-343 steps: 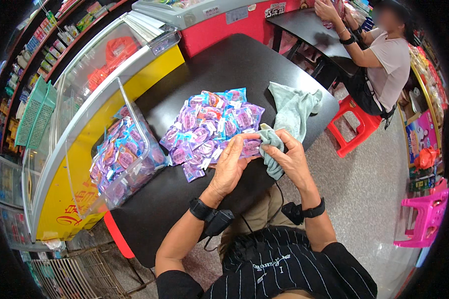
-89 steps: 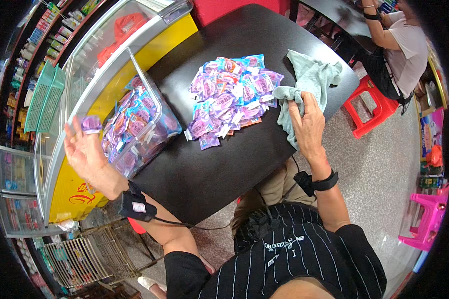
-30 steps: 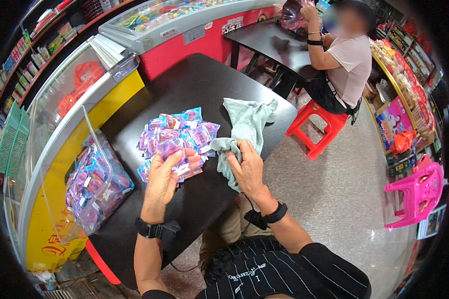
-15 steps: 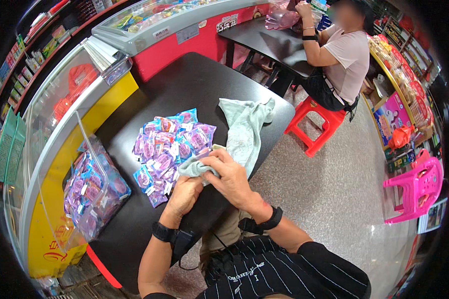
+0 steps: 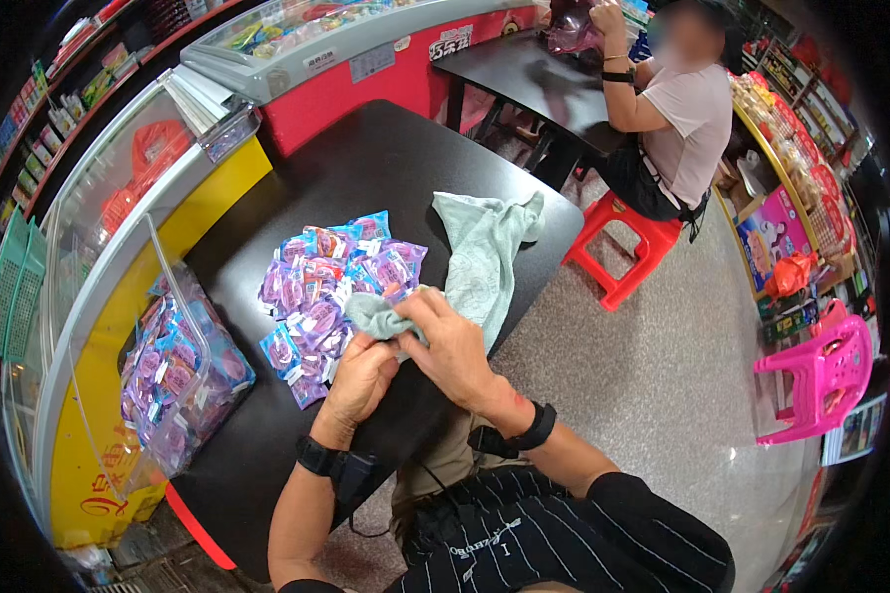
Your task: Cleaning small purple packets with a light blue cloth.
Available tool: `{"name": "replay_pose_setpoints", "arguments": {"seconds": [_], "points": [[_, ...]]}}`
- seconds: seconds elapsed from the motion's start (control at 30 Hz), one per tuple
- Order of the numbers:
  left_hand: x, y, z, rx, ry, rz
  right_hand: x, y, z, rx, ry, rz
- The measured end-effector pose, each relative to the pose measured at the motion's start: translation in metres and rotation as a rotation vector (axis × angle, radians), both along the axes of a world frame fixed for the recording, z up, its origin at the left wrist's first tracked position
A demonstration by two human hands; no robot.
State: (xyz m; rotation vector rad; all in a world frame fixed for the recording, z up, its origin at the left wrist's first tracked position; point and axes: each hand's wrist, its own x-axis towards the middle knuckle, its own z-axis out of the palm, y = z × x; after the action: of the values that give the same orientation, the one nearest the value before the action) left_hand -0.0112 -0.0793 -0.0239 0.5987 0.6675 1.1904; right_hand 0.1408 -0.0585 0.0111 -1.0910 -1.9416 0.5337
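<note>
My left hand [image 5: 360, 383] and my right hand [image 5: 452, 344] meet over the table's near side, fingers closed on a bunched pale green cloth [image 5: 374, 316]. The cloth bulges up from my fingers; whether anything is wrapped inside is hidden. A wider pale green towel [image 5: 483, 262] lies crumpled just beyond my right hand, and I cannot tell whether it joins the bunched part. Directly behind and left of the cloth is a pile of small purple and blue packets [image 5: 318, 282]. More such packets fill a clear plastic bin [image 5: 204, 341] at the table's left.
The dark table [image 5: 366, 158] borders a glass-topped freezer [image 5: 267, 49] and a yellow-sided display case [image 5: 99, 435]. Across the aisle a person [image 5: 687, 128] sits on a red stool [image 5: 623, 242] at another table [image 5: 524, 84]. Pink chairs [image 5: 826, 376] stand right.
The bunched cloth and both hands have shifted slightly left, and the cloth stands more rounded above my fingers. The seated person's hands have risen a little.
</note>
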Motion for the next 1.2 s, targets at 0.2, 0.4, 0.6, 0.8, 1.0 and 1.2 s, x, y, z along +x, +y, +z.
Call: {"name": "replay_pose_setpoints", "arguments": {"seconds": [0.2, 0.4, 0.6, 0.8, 1.0, 1.2], "points": [[0.0, -0.003, 0.012, -0.044, 0.121, -0.045, 0.003, 0.012, -0.001, 0.045, 0.142, -0.143], [0.007, 0.002, 0.032, 0.069, -0.08, 0.059, 0.009, -0.007, 0.002, -0.04, -0.047, 0.02], [0.002, -0.006, 0.011, 0.02, 0.159, -0.048, 0.009, 0.003, 0.004, -0.029, 0.03, -0.049], [0.01, -0.003, 0.016, -0.004, 0.193, 0.052, 0.017, 0.011, -0.003, -0.121, 0.111, -0.063], [0.001, 0.001, -0.001, 0.057, 0.272, 0.029, 0.027, 0.012, -0.004, -0.157, 0.189, 0.104], [0.006, -0.001, 0.014, 0.079, 0.196, 0.012, 0.038, 0.009, 0.003, -0.14, 0.416, -0.078]]}}
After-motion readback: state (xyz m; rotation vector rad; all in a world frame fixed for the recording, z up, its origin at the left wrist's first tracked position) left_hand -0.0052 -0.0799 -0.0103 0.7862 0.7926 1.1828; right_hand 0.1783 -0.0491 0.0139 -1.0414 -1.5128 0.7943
